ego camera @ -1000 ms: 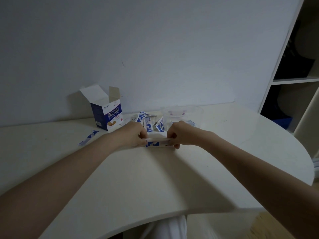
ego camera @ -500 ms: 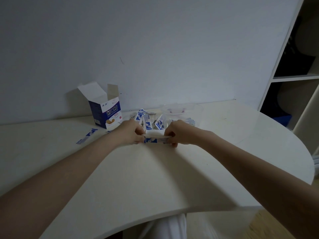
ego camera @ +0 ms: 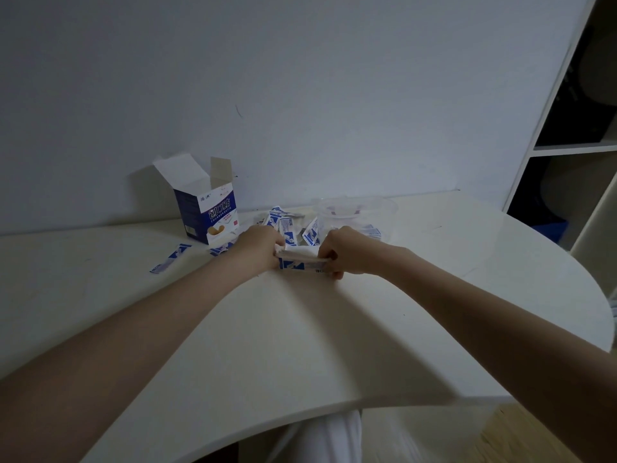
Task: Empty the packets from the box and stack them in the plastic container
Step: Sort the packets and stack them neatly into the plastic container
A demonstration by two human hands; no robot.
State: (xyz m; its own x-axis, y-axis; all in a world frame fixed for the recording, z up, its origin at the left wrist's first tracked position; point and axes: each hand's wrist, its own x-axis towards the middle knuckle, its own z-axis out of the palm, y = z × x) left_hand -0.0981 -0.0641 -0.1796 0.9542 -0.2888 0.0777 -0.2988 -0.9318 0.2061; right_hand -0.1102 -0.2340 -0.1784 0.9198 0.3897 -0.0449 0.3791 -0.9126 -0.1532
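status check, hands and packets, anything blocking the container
Left hand and right hand grip a bundle of packets by its ends, on the table. Plastic container just behind, open. Loose packets between; box off left.

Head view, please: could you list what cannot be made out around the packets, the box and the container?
- Bundle of packets: its count and both ends, covered by the left hand and right hand.
- Box: its inside, hidden by its own walls.
- Plastic container: whether it holds packets; clear wall, dim light.
- Loose packets: small print too small.
- Stray packet: small print too small.
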